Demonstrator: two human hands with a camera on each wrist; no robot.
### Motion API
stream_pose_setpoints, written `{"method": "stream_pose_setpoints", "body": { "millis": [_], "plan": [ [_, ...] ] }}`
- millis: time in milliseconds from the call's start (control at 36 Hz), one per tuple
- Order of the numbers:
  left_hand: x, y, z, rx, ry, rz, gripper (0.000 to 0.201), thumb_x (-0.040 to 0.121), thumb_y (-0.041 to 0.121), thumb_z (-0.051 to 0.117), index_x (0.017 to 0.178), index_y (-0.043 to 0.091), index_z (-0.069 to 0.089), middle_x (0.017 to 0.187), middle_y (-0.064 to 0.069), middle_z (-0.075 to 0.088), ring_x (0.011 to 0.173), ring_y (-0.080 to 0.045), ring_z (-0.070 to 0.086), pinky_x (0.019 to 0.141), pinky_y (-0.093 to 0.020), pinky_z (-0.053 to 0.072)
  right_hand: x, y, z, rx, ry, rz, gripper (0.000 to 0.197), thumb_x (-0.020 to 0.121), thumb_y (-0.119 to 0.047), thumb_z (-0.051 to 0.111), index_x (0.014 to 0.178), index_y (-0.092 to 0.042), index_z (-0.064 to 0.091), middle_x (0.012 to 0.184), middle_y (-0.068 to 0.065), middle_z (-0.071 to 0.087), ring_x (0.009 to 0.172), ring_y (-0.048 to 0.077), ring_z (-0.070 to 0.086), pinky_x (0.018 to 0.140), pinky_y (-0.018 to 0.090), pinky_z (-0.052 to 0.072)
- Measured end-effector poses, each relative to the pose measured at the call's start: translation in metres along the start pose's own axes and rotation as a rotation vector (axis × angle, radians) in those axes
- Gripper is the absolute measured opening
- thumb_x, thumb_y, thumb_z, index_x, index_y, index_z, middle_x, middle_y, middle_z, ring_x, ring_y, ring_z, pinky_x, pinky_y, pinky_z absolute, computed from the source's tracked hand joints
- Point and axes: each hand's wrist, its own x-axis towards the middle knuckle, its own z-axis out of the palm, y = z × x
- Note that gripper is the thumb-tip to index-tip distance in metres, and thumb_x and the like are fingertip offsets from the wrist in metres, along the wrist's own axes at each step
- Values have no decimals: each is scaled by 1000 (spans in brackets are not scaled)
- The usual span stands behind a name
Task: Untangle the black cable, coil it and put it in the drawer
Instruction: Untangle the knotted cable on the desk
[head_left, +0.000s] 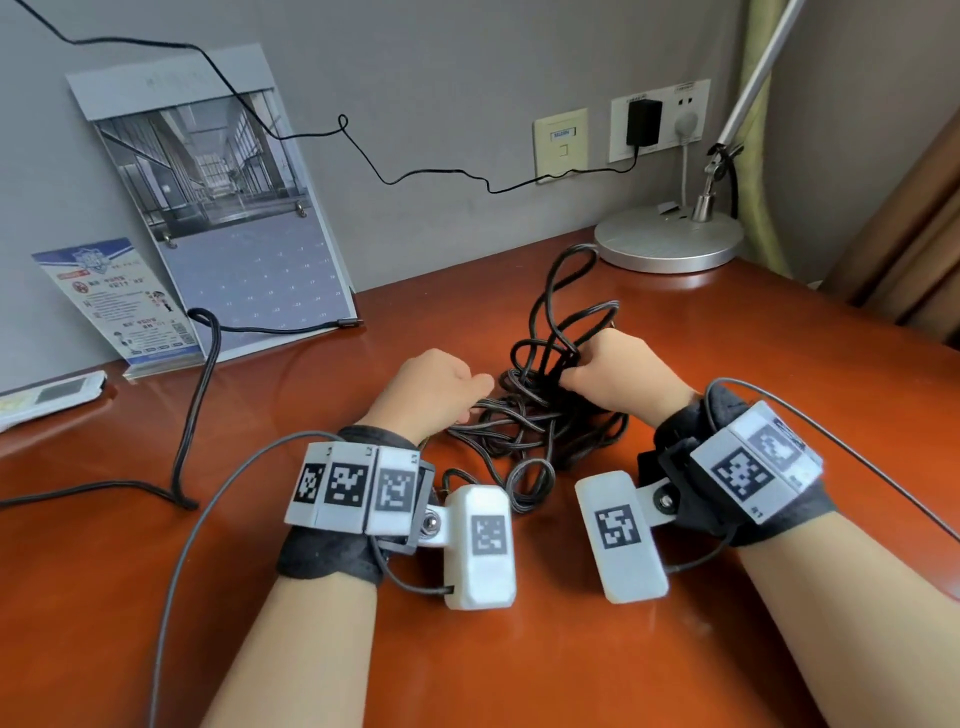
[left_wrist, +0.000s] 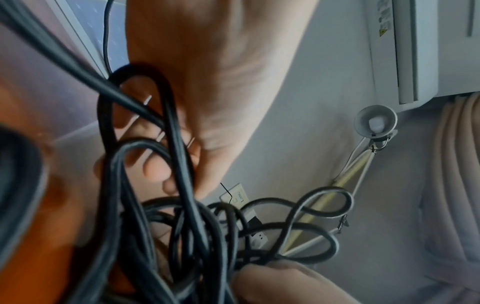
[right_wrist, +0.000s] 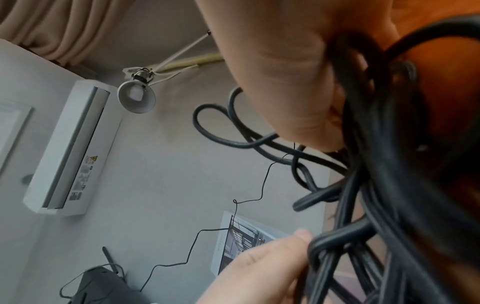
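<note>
Both hands (head_left: 524, 382) curled, close together

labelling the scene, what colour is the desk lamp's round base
Silver-grey metal, the lamp base; the head view shows it best.

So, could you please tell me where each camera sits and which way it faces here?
Head: on the head, looking down at the desk; left hand and right hand grip the black cable.
Left wrist: looks along the left hand into the cable.
Right wrist: looks along the right hand, upward.
Both wrist views share the lamp head and air conditioner.
</note>
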Motion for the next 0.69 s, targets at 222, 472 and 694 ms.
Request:
{"method": "stream_pose_setpoints", "body": {
  "millis": [222, 472, 694],
  "plan": [
    [-2, 9, 5, -177, -1, 20, 33, 89, 3, 44, 69, 26, 58, 97, 10, 64, 88, -12, 57, 69, -23, 42, -2, -2, 2, 167, 121, -98, 20, 92, -18, 54, 103, -9, 67, 96, 7, 69, 85, 18, 58, 68, 19, 36],
    [-4, 17, 0, -674, 113, -81, 15, 95, 16, 50, 85, 15, 61, 83, 4, 63, 81, -12, 56, 82, -28, 46, -8, -8, 2, 201, 211, -250, 22, 92, -17, 54, 99, -1, 68, 84, 14, 66, 77, 27, 58, 64, 30, 39],
    [-4, 26, -13, -1465, 118, -187, 25, 99, 7, 38, 76, 8, 48, 75, -6, 55, 77, -18, 57, 90, -37, 48, -3, -9, 6, 256, 396, -318, 17, 92, -8, 53, 96, 0, 67, 88, 11, 67, 77, 21, 59, 64, 21, 42]
  ]
}}
